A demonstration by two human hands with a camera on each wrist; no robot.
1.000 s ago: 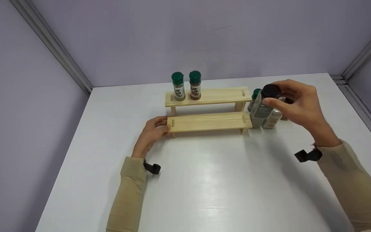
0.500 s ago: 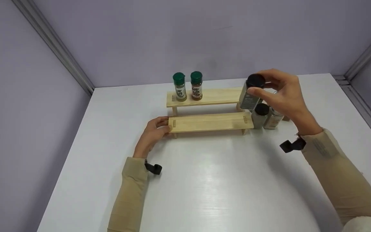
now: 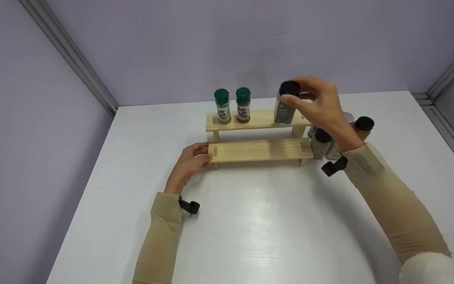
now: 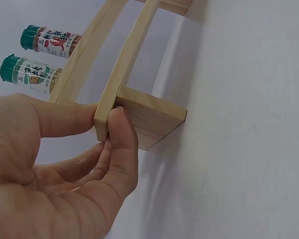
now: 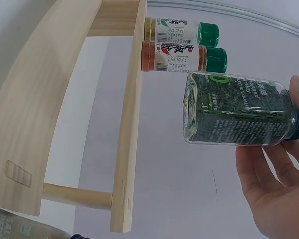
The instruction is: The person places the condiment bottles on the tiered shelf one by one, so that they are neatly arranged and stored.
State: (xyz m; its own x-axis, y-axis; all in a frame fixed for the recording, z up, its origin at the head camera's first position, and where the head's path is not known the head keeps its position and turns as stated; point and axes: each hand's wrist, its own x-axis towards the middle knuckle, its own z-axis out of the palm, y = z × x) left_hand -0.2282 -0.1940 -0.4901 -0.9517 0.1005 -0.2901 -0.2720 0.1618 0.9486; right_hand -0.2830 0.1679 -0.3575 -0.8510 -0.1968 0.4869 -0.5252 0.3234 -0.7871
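My right hand (image 3: 323, 104) grips a spice jar of green dried herbs (image 3: 285, 108) near its black lid. In the right wrist view this glass jar (image 5: 239, 107) hangs a little above the wooden rack's rear tier (image 5: 123, 129), apart from it. On that tier's left part stand two green-capped spice jars, one yellowish (image 3: 222, 110) and one reddish (image 3: 243, 110). My left hand (image 3: 187, 163) pinches the left end of the front tier (image 3: 250, 150), thumb and fingers on either side of the board, as the left wrist view shows.
Right of the rack, several more jars stand on the white table (image 3: 227, 236): a black-capped one (image 3: 320, 146) close to the front tier's end, a brown one (image 3: 364, 128) behind, others partly hidden by my right forearm. A pale wall (image 3: 172, 51) rises behind.
My right hand has lifted the herb jar from among the jars on the right and carried it left over the rear tier's right part. The left hand keeps its place on the front tier.
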